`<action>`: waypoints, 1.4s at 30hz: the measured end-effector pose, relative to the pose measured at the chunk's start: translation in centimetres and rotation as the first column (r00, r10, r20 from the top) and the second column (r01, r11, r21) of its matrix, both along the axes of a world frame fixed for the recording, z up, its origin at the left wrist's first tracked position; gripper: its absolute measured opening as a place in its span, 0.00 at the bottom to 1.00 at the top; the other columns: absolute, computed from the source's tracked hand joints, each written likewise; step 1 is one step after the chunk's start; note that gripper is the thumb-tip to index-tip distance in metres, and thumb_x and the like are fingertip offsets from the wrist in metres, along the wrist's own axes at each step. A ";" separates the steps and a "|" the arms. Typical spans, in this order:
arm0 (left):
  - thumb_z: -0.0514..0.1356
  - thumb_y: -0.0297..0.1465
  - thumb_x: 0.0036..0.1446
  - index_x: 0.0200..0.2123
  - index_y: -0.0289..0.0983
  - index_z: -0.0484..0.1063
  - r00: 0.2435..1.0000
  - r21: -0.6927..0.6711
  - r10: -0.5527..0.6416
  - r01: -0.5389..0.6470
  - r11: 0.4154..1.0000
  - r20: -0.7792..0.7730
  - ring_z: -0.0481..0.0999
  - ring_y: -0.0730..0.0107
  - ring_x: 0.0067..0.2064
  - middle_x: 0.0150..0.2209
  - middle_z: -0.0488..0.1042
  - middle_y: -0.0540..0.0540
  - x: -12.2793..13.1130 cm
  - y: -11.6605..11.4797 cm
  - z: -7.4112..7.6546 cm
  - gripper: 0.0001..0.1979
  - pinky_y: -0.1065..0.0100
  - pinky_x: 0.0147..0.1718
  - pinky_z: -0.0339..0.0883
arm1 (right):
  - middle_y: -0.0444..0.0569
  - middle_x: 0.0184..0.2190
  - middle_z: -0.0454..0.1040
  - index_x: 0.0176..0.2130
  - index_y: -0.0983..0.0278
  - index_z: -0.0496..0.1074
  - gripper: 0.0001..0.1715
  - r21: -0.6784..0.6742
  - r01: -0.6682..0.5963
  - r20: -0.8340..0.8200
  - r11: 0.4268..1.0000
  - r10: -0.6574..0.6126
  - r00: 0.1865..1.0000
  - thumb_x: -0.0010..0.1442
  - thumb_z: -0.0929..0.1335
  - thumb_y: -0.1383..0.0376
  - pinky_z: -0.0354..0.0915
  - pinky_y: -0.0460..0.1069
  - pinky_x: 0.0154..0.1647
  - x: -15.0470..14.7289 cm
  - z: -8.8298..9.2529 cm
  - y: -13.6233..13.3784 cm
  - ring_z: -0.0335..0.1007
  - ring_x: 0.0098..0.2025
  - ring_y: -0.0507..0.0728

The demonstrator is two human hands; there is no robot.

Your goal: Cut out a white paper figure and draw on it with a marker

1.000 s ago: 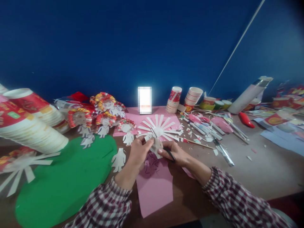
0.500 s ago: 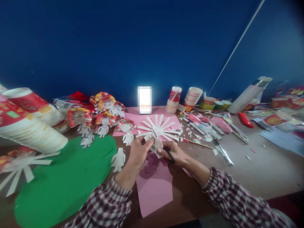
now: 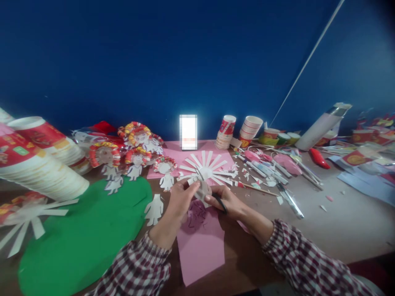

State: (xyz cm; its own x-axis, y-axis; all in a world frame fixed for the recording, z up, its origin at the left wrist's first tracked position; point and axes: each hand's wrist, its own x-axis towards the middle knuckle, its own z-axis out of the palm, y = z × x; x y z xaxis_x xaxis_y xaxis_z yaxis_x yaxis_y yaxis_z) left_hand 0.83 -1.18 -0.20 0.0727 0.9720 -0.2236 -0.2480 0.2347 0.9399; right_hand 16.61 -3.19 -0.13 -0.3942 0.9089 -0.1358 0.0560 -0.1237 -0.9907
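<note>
My left hand (image 3: 182,200) is closed on a small piece of white paper (image 3: 202,191), pinched between thumb and fingers. In my right hand (image 3: 227,202) are scissors (image 3: 221,203) with a dark handle; their blades point up and left at the paper. Whether the blades are apart is hard to make out. Just beyond the hands lies a white paper cup cut into spread strips (image 3: 210,158). Below them is a pink sheet (image 3: 202,250) with a dark purple scribbled patch. Left of my left wrist rests a white paper doll cutout (image 3: 154,209).
A green oval sheet (image 3: 83,242) covers the left side, with stacked paper cups (image 3: 46,168) behind it. Several paper dolls with red-yellow rings (image 3: 105,155) stand nearby. Markers (image 3: 262,168), paper scraps and a red object (image 3: 319,158) lie to the right. A bright screen (image 3: 189,131) stands behind.
The whole view has shifted slightly downward. Both hands stay nearly in place, with the paper and scissors held much as before.
</note>
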 end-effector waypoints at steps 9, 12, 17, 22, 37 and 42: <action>0.68 0.36 0.43 0.30 0.35 0.74 0.996 -0.056 -0.010 0.015 0.998 0.089 0.72 0.70 0.23 0.22 0.74 0.50 0.2 0.1 0.1 0.13 0.70 0.24 0.65 | 0.39 0.17 0.59 0.26 0.67 0.65 0.29 0.058 -0.029 0.004 0.998 0.029 1.000 0.46 0.72 0.44 0.50 0.43 0.17 -0.1 0.4 0.0 0.54 0.18 0.47; 0.68 0.36 0.43 0.30 0.35 0.74 0.995 -0.041 -0.008 0.013 0.999 0.099 0.73 0.69 0.23 0.22 0.74 0.49 0.3 0.1 0.0 0.13 0.70 0.24 0.65 | 0.39 0.17 0.59 0.26 0.67 0.64 0.29 0.055 -0.043 -0.006 0.998 0.043 0.999 0.47 0.72 0.44 0.49 0.42 0.17 -0.1 0.3 0.0 0.53 0.18 0.46; 0.68 0.36 0.43 0.29 0.34 0.74 0.995 -0.032 -0.006 0.009 0.999 0.100 0.72 0.69 0.23 0.21 0.73 0.49 0.3 -0.1 -0.1 0.12 0.70 0.23 0.65 | 0.38 0.17 0.59 0.26 0.67 0.64 0.29 0.048 -0.042 -0.008 0.998 0.042 0.999 0.48 0.72 0.45 0.49 0.42 0.17 0.1 -0.3 0.1 0.53 0.17 0.46; 0.68 0.36 0.43 0.25 0.34 0.72 0.993 -0.003 -0.017 0.018 1.000 0.113 0.70 0.72 0.22 0.20 0.72 0.50 0.2 -0.1 0.0 0.12 0.71 0.22 0.63 | 0.38 0.16 0.59 0.26 0.67 0.65 0.28 0.019 -0.035 -0.015 0.999 0.035 0.999 0.47 0.73 0.46 0.51 0.42 0.16 0.0 -0.4 0.0 0.52 0.16 0.45; 0.68 0.38 0.43 0.25 0.34 0.72 0.992 -0.029 -0.040 0.044 0.999 0.120 0.71 0.72 0.24 0.22 0.72 0.50 0.1 0.1 -0.1 0.13 0.71 0.25 0.64 | 0.39 0.17 0.60 0.27 0.67 0.66 0.28 0.053 -0.015 0.012 0.998 0.014 1.000 0.49 0.72 0.46 0.49 0.42 0.17 -0.1 -0.2 -0.2 0.52 0.17 0.45; 0.69 0.36 0.40 0.24 0.34 0.72 0.986 -0.078 -0.023 0.036 0.996 0.166 0.70 0.72 0.22 0.20 0.72 0.50 0.2 0.1 0.3 0.13 0.71 0.24 0.64 | 0.39 0.18 0.59 0.27 0.67 0.66 0.30 0.028 -0.009 -0.031 1.000 0.010 0.999 0.47 0.72 0.43 0.49 0.42 0.18 -0.1 -0.1 0.0 0.52 0.18 0.46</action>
State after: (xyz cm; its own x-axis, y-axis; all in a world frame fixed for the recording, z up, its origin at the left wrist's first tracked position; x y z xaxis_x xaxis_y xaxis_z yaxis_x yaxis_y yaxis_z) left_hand 1.06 -1.12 0.10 0.1432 0.9483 -0.2833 -0.3894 0.3172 0.8647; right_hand 16.47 -3.24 -0.28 -0.4067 0.9083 -0.0980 0.0256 -0.0959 -0.9951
